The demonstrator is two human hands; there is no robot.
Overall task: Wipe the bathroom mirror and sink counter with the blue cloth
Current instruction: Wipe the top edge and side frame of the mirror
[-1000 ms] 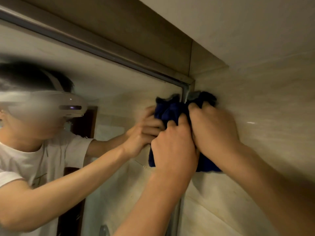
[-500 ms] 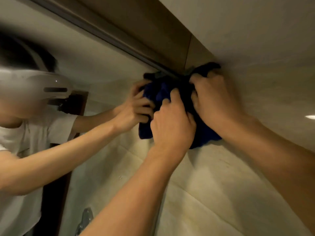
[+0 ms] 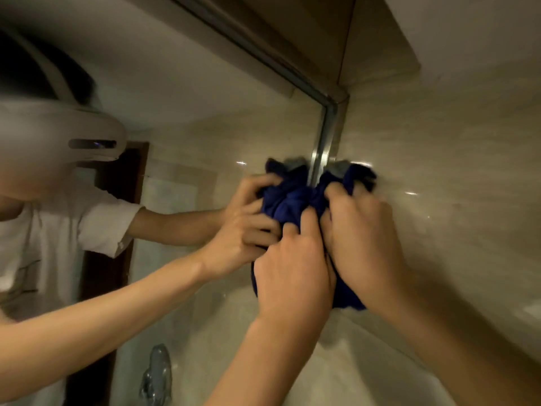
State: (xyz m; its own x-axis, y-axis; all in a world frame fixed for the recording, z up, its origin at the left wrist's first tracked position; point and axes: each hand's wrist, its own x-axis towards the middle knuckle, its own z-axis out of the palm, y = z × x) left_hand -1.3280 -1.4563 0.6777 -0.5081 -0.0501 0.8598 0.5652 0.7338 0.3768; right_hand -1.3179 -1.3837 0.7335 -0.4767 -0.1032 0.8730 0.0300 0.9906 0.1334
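The blue cloth (image 3: 345,291) is bunched up and pressed against the mirror's right edge, below the upper right corner. My left hand (image 3: 292,273) and my right hand (image 3: 363,244) both grip it, side by side and touching. The mirror (image 3: 181,92) fills the left half of the head view and shows the reflection of the hands, the cloth and a person in a white shirt. Its metal frame (image 3: 323,136) runs down to the cloth. The sink counter is out of view.
A beige tiled side wall (image 3: 453,171) meets the mirror on the right. A brown soffit (image 3: 316,33) and the ceiling sit close above. The mirror reflects a dark door frame (image 3: 117,183) and a clear wall hook (image 3: 156,373) at the bottom.
Both hands and the cloth have slid down the mirror's right edge from the top corner, which now stands uncovered above them. Both hands still hold the cloth.
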